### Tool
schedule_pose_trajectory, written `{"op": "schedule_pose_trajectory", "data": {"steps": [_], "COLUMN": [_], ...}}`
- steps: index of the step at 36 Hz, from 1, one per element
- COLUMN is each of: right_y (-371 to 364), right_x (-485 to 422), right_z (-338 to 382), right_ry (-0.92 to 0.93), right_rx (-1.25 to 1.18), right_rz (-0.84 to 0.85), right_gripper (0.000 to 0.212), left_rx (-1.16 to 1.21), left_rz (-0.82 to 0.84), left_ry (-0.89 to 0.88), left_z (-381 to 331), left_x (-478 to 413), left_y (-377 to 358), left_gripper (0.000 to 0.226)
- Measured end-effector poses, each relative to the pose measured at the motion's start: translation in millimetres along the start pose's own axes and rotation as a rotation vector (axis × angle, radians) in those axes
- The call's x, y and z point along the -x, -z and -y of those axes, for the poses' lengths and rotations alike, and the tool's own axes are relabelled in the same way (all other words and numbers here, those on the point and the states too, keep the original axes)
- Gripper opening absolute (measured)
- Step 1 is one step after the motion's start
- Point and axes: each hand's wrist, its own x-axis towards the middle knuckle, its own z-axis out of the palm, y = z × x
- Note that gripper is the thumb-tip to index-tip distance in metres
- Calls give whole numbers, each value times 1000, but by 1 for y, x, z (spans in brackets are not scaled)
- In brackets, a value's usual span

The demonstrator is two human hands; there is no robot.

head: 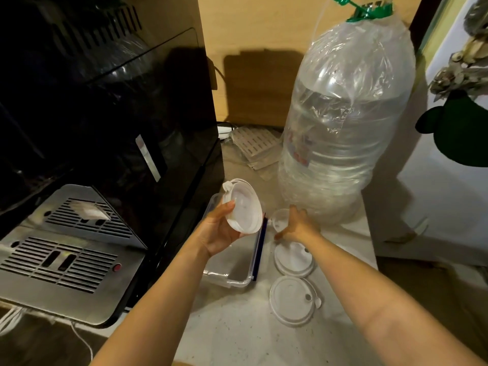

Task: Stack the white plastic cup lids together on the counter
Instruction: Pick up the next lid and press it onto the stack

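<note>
Left hand (219, 231) grips a tilted stack of round, smooth white plastic lids (243, 207), underside showing, raised above a clear plastic container (232, 270). Right hand (298, 223) curls its fingers on a small lid (280, 219) on the pale speckled worktop (232, 331). Two flat ridged lids (293, 261) (293, 299) lie just beneath the right forearm.

Tilted lids (244, 207) held; small lid (280, 219), two flat lids (293, 261) on counter
</note>
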Motion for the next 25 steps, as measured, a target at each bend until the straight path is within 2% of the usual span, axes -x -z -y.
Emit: {"op": "schedule_pose_trajectory", "data": {"steps": [13,21,25], "right_y": [57,104,105], "right_x": [27,80,104], "right_z": [-4,15,28], "right_ry": [84,220,276], "right_rx": [-185,-355,-387], "right_rz": [-163,-305,-306], "right_gripper": [113,112,110], "left_rx": [16,-18,36], "left_rz": [30,69,121], "left_ry": [9,21,21], "left_z": [1,4,8], "left_x": [-9,-21,-28], "left_y": [-5,-25,-36], "left_gripper": [94,112,111]}}
